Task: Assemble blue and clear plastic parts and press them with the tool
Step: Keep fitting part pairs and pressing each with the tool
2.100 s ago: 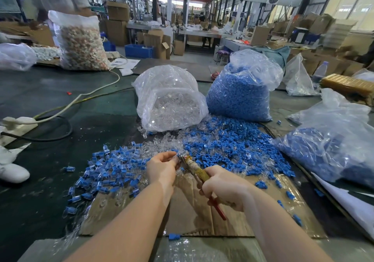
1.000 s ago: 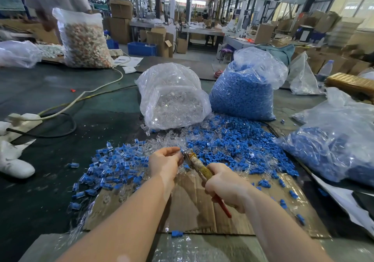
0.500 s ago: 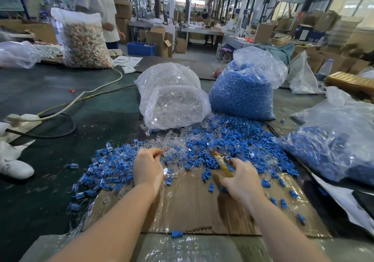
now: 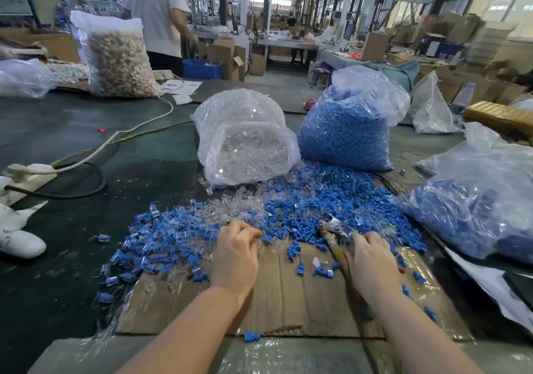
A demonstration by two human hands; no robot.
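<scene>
The left hand (image 4: 235, 258) lies knuckles up, fingers curled into the mixed parts at the cardboard's (image 4: 288, 301) far edge; whether its grip has a piece I cannot tell. The right hand (image 4: 372, 264) lies palm down over the pliers (image 4: 336, 239), fingers bent over the handle, the metal head poking out ahead. Blue parts (image 4: 331, 200) and clear parts (image 4: 239, 209) spread beyond both hands, up to the clear bag (image 4: 245, 139) and blue bag (image 4: 346, 131). Bare cardboard lies between the forearms; open tabletop (image 4: 72, 131) stretches left, another bag (image 4: 476, 200) crowds the right
</scene>
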